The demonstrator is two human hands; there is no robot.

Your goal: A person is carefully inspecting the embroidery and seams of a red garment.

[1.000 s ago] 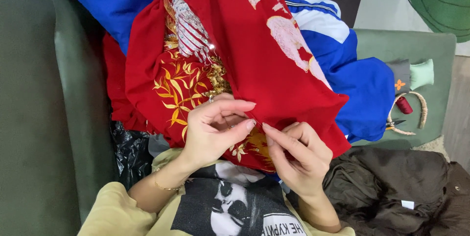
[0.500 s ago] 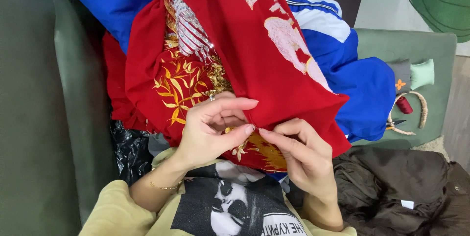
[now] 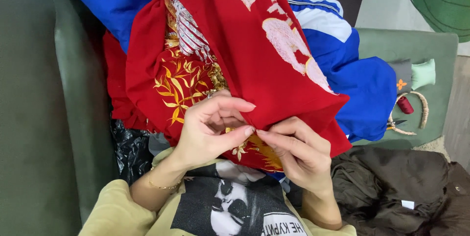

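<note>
A red cloth [image 3: 274, 69] with gold leaf embroidery [image 3: 178, 87] and pale pink motifs lies over my lap. My left hand [image 3: 208, 131], a thin bracelet at its wrist, pinches the cloth's folded edge between thumb and fingers. My right hand [image 3: 301, 153] meets it fingertip to fingertip and pinches the same edge by a gold embroidered patch [image 3: 257, 150]. Whether a needle is between the fingers is too small to tell.
Blue fabric with white stripes [image 3: 338, 45] lies under the red cloth on a green sofa [image 3: 44, 118]. A dark brown garment [image 3: 396, 187] is at lower right. On the sofa arm are a red thread spool [image 3: 405, 105], small snips [image 3: 394, 124], and a hoop [image 3: 422, 110].
My right hand has slid a little left along the edge until its fingertips meet my left thumb. The left hand's fingers have curled slightly tighter on the cloth.
</note>
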